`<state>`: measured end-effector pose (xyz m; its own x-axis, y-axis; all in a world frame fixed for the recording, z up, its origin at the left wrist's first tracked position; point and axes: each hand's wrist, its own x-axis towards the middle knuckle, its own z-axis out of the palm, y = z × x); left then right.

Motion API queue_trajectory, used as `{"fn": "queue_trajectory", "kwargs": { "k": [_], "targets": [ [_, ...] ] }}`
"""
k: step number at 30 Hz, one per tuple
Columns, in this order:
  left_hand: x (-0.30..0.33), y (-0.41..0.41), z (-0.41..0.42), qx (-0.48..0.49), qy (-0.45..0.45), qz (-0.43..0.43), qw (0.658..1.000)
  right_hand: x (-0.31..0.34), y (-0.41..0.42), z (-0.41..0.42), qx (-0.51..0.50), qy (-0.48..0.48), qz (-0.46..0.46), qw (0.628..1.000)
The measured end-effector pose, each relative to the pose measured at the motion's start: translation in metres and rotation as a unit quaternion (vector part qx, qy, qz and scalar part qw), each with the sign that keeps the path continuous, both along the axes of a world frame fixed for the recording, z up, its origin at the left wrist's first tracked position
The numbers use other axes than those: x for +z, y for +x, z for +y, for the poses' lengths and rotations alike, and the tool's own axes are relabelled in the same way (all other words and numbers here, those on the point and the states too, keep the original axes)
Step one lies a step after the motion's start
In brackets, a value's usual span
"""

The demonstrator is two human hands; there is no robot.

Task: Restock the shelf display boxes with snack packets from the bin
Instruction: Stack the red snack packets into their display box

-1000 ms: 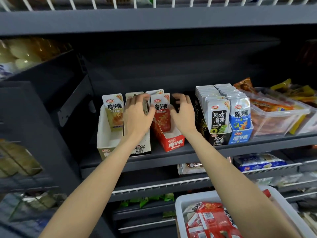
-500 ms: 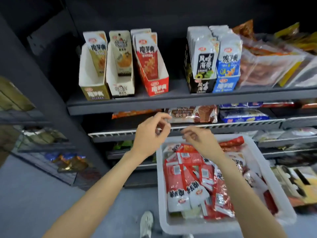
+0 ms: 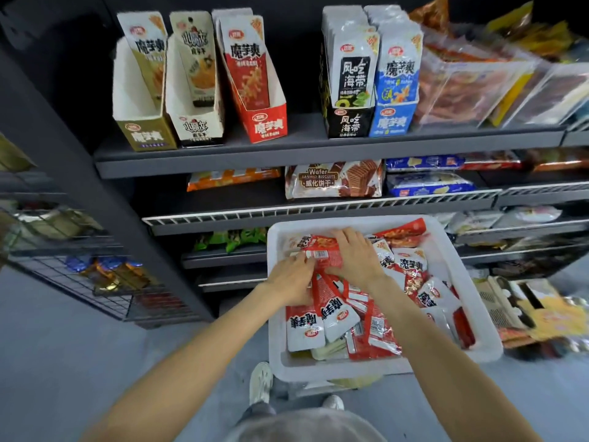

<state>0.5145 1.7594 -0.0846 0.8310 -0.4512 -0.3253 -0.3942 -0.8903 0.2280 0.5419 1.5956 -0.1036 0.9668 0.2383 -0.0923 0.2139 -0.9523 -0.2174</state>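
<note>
Nearest, two white shoes (image 3: 260, 382) stand under the white bin (image 3: 382, 366) heaped with red-and-white snack packets (image 3: 334, 314). Both hands are down in it: the left hand (image 3: 291, 275) and right hand (image 3: 353, 255) pinch a red packet (image 3: 322, 250) between them. Above, a wafer biscuit pack (image 3: 333, 183) lies below the shelf (image 3: 287, 154), where the red display box (image 3: 264, 122) stands part-filled.

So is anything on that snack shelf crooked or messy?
Yes. The red display box sits askew, its front turned right, away from the cream box beside it. Three left boxes hold few packets; the black box and blue box look full. Packets in the white bin lie jumbled.
</note>
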Motion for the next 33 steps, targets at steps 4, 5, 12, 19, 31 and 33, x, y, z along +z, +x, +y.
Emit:
{"fn": "queue_trajectory", "kwargs": {
  "k": [4,5,12,19,31,33],
  "targets": [
    [0.002,0.005,-0.002,-0.030,0.045,0.031,0.998,0.002,0.009,0.000,0.015,0.001,-0.016,1.000],
    [0.002,0.006,-0.003,-0.041,0.050,0.024,0.998,0.003,0.010,0.001,0.022,0.004,-0.030,0.999],
    [0.023,0.012,0.014,-0.155,-0.016,0.005,0.988,0.006,0.002,0.005,0.007,-0.002,-0.064,0.998],
    [0.027,0.008,0.010,-0.374,0.075,-0.064,0.922,0.024,-0.007,-0.012,-0.072,0.198,-0.135,0.968],
    [0.078,0.032,0.047,-0.075,-0.133,-0.076,0.985,0.088,-0.017,-0.019,-0.193,0.583,-0.018,0.789],
    [0.085,0.036,0.062,0.067,-0.264,-0.095,0.957,0.103,-0.009,-0.015,-0.182,0.599,-0.044,0.778]
  ]
}}
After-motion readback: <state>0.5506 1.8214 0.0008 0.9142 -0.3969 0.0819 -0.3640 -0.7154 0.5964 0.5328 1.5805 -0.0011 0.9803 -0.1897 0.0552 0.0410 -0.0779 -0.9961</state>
